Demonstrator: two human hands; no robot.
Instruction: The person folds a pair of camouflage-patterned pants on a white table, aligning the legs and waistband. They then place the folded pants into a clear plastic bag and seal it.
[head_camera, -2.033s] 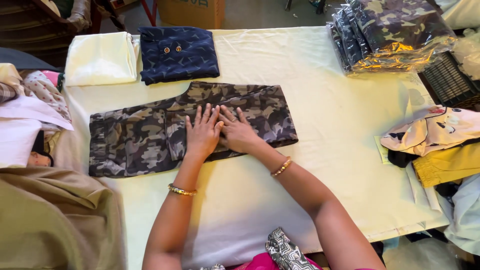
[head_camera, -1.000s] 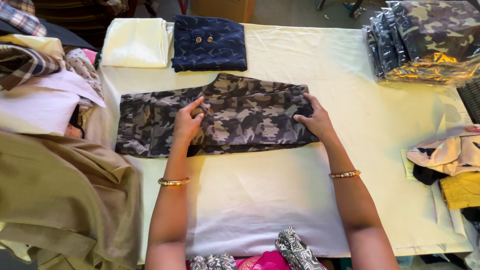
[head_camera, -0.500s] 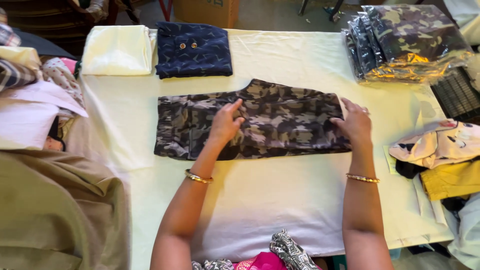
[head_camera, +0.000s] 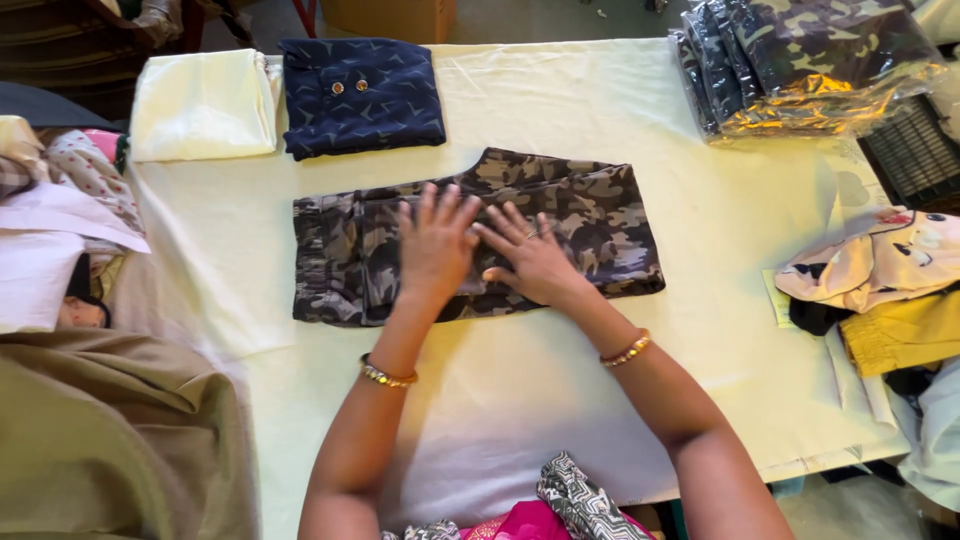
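Camouflage garment (head_camera: 590, 215) under flat, spread fingers (head_camera: 452, 210).

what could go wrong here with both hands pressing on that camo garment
1. The left hand and right hand press only the middle of the folded camouflage garment, so its outer ends could shift or open.
2. The pale table cover under it looks loose and may wrinkle or slide if pushed.
3. The folded navy garment lies close behind; a forward push might nudge it.

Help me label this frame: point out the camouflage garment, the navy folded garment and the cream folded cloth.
camouflage garment (head_camera: 600, 225), head view, right half.
navy folded garment (head_camera: 360, 95), head view, centre.
cream folded cloth (head_camera: 203, 103), head view, middle.
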